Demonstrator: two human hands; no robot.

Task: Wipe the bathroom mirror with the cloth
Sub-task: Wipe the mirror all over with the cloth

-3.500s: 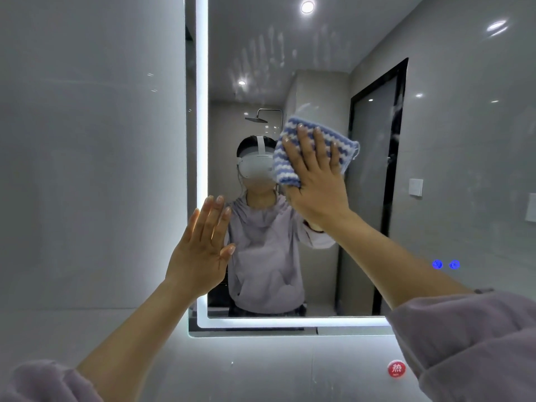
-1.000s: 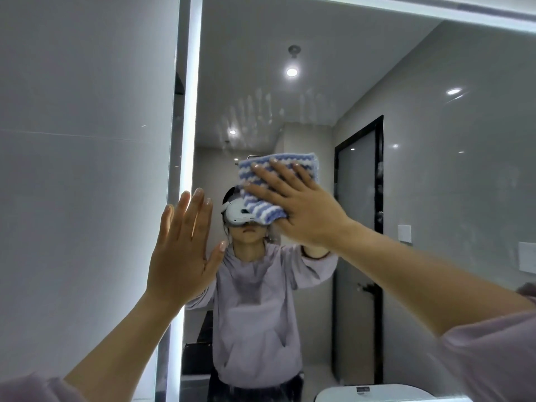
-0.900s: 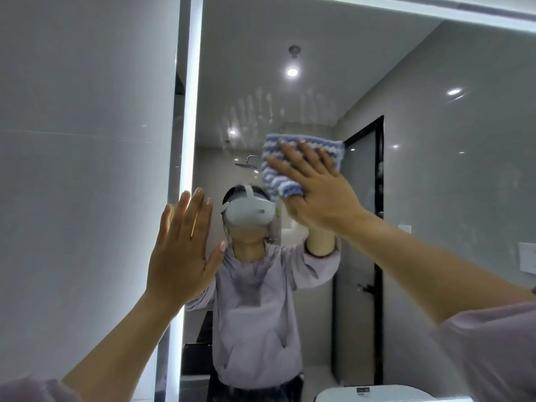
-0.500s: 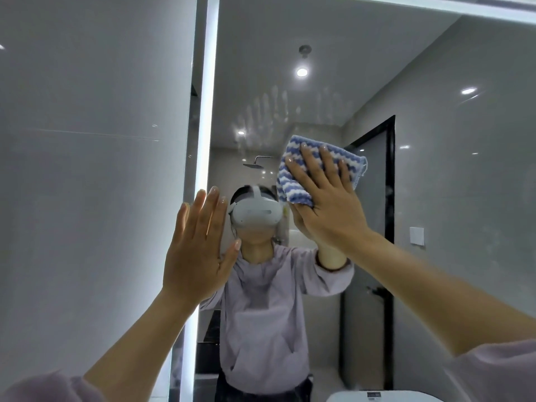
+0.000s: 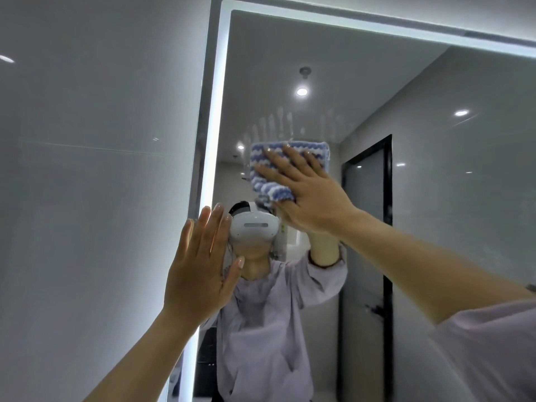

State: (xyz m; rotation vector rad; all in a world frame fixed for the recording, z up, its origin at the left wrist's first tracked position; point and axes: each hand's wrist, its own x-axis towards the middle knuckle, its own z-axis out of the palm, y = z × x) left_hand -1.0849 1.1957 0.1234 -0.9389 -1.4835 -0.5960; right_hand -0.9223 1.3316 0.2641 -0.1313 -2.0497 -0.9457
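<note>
Slid left, clear of the reflected doorway: blue-and-white striped fluffy cloth (image 5: 285, 169), pressed against the large light-edged bathroom mirror (image 5: 420, 213) under the right hand (image 5: 307, 195), fingers spread. Left hand (image 5: 200, 274) flat, fingers together, by the glowing edge. Pale streaks (image 5: 278, 123) just above, probably next.

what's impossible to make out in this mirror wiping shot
Head view:
Glass under the cloth: covered by the cloth and the right hand.
Palm of the left hand: only its back shows, contact unclear.
Right and bottom edges of the mirror: cut off by the frame.
</note>
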